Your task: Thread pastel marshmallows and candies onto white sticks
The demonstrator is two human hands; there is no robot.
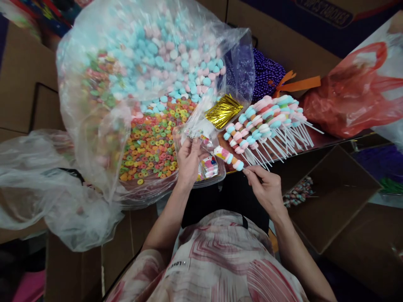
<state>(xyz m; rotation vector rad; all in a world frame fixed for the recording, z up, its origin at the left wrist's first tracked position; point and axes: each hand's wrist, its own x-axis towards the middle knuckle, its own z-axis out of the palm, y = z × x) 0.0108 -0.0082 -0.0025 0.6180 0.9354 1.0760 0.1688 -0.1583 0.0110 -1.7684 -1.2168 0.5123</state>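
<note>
My right hand (264, 182) is closed around the stick end of a candy skewer (232, 159), threaded with pale blue, pink and orange pieces. The skewer's far end meets a clear printed plastic bag (206, 142); how far inside it sits I cannot tell. My left hand (189, 161) pinches that bag between thumb and fingers. Beneath the left hand is a clear plastic tub (220, 174) with colourful printed wrappers. A bundle of gold twist ties (224, 111) lies just beyond. Finished-looking candy skewers (264, 119) are piled to the right, white sticks pointing toward me.
A large clear bag (75, 54) of marshmallow-like sweets and ring gummies (151, 142) spreads on the left. Purple beaded material (267, 69) and a red plastic bag (343, 96) stand behind the skewers. An open cardboard box (333, 201) with more skewers is lower right.
</note>
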